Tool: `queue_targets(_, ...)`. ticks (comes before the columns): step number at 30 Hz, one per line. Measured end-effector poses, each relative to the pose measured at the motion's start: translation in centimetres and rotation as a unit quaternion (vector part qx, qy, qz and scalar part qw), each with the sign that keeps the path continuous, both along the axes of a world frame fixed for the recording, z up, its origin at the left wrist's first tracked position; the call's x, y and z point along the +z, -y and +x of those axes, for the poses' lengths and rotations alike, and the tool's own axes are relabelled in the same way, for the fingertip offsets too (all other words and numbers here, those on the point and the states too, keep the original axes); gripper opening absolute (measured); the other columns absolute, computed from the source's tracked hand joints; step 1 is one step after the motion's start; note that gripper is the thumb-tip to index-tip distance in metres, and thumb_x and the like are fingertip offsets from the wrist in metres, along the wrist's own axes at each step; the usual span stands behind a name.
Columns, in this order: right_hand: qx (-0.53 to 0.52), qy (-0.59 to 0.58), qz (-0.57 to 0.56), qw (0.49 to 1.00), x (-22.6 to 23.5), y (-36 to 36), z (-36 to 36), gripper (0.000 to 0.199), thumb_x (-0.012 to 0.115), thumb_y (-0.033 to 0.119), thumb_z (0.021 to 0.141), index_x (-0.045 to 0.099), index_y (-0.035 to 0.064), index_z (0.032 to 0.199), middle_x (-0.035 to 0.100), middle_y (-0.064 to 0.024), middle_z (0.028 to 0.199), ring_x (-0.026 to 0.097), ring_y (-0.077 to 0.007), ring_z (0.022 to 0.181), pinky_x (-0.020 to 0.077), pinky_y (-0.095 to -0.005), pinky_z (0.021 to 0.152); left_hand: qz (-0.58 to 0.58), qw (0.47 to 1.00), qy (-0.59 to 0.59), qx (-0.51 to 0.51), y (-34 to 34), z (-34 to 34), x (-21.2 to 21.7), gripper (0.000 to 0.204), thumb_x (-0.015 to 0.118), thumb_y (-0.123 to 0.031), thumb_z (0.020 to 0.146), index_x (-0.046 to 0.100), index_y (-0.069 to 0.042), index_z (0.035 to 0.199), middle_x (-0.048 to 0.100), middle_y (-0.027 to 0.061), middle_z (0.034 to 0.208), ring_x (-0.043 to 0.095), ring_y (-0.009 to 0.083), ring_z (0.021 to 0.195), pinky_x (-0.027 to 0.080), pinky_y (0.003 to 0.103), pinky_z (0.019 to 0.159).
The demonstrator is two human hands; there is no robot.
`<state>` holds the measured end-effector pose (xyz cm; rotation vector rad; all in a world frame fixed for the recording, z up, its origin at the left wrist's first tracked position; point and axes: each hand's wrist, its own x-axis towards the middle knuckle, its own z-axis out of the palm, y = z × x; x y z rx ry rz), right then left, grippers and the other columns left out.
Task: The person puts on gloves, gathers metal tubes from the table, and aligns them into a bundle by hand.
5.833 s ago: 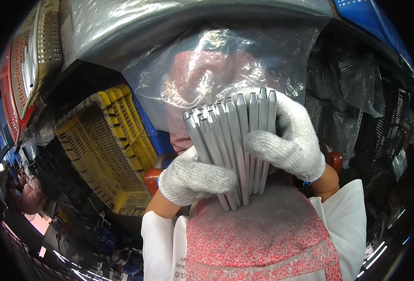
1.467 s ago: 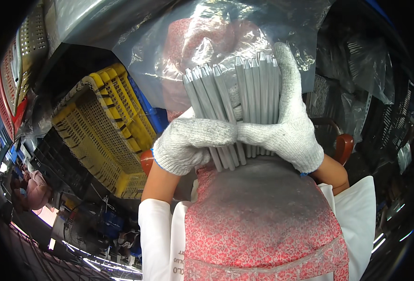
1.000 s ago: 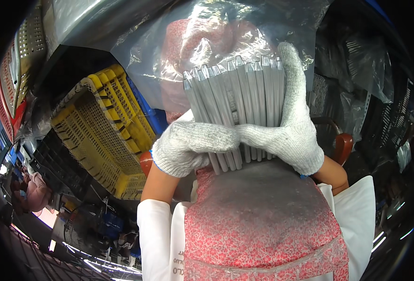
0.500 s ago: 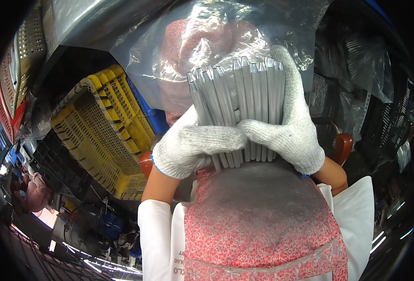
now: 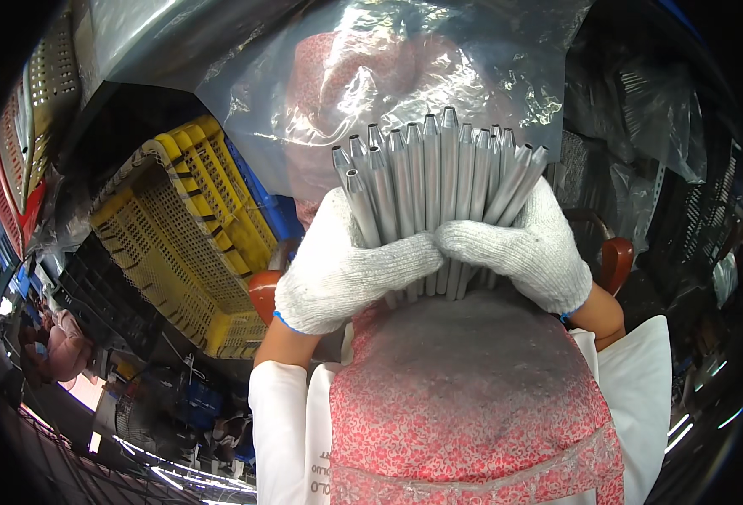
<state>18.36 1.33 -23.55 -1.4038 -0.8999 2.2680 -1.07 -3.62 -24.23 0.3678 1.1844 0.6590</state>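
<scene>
Between my two gloved hands stands a fanned bundle of grey metal tubes (image 5: 432, 181) with tapered upper ends, several of them at uneven heights. My left hand (image 5: 329, 265), in a white knitted glove, wraps the bundle's left side with its thumb lying across the front. From the other side my right hand (image 5: 527, 248), gloved alike, grips the tubes, and its thumb tip meets the left thumb at the middle. Behind the tubes the fingers of both hands are hidden. The lower tube ends come down close to the smudged, dark part of my red-patterned apron (image 5: 472, 362).
Clear plastic sheeting (image 5: 245, 101) spreads beyond the tubes, with red patterned cloth showing through. To the left sits a yellow plastic crate (image 5: 169, 227) beside a black crate (image 5: 106, 295). Reddish chair armrests (image 5: 615, 263) flank me. A person in pink (image 5: 67, 345) is at far left.
The tubes have gone from two flatter groups to one rounder, fanned bundle, with some now tilting to the right. My right hand's fingers have curled in from being stretched along the side.
</scene>
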Motion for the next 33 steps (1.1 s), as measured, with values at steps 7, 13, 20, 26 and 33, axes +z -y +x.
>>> queue_targets(7,-0.126,-0.063,-0.066,0.988,-0.1,0.0,-1.0,0.033,0.073,0.005,0.079,0.063,0.0003,0.110,0.068,-0.0070,0.102,0.064,-0.0135,0.093,0.0509,-0.0300,0.085,0.053,0.998,-0.020,-0.021,0.1,1.4,-0.1,0.034,0.075,-0.014,0.081,0.065,0.000,0.109,0.069,0.0040,0.087,0.062,0.0080,0.069,0.051,0.024,0.061)
queue_targets(13,-0.199,-0.110,-0.138,0.964,-0.8,-0.2,-0.9,0.025,0.065,0.012,0.086,0.064,0.0010,0.109,0.067,-0.0076,0.097,0.066,-0.0166,0.089,0.0529,-0.0318,0.082,0.038,0.999,-0.008,0.013,1.3,2.4,-0.1,0.028,0.072,-0.014,0.084,0.066,0.000,0.108,0.068,0.0036,0.083,0.061,0.0070,0.066,0.049,0.023,0.059)
queue_targets(20,-0.226,-0.112,-0.174,0.952,-1.6,0.2,-0.1,0.021,0.062,0.014,0.088,0.066,0.0025,0.106,0.067,-0.0049,0.096,0.065,-0.0155,0.088,0.0529,-0.0321,0.082,0.015,1.000,-0.005,-0.010,1.2,2.4,0.4,0.029,0.072,-0.012,0.084,0.066,0.000,0.110,0.069,0.0037,0.082,0.060,0.0067,0.066,0.049,0.023,0.059)
queue_targets(26,-0.218,-0.131,-0.145,0.956,-1.3,0.5,-0.2,0.021,0.063,0.014,0.088,0.066,0.0031,0.106,0.067,-0.0047,0.098,0.065,-0.0152,0.089,0.0520,-0.0312,0.083,0.010,0.999,-0.031,-0.031,1.6,2.3,0.0,0.030,0.073,-0.014,0.083,0.066,-0.001,0.109,0.068,0.0029,0.082,0.060,0.0070,0.066,0.050,0.023,0.061)
queue_targets(33,-0.147,-0.071,-0.111,0.980,-1.6,0.2,-0.1,0.020,0.064,0.015,0.087,0.065,0.0022,0.103,0.066,-0.0044,0.097,0.064,-0.0139,0.093,0.0514,-0.0308,0.085,0.019,1.000,-0.011,-0.002,1.7,2.3,-0.6,0.033,0.074,-0.013,0.082,0.064,-0.001,0.112,0.069,0.0041,0.092,0.062,0.0084,0.078,0.051,0.026,0.070)
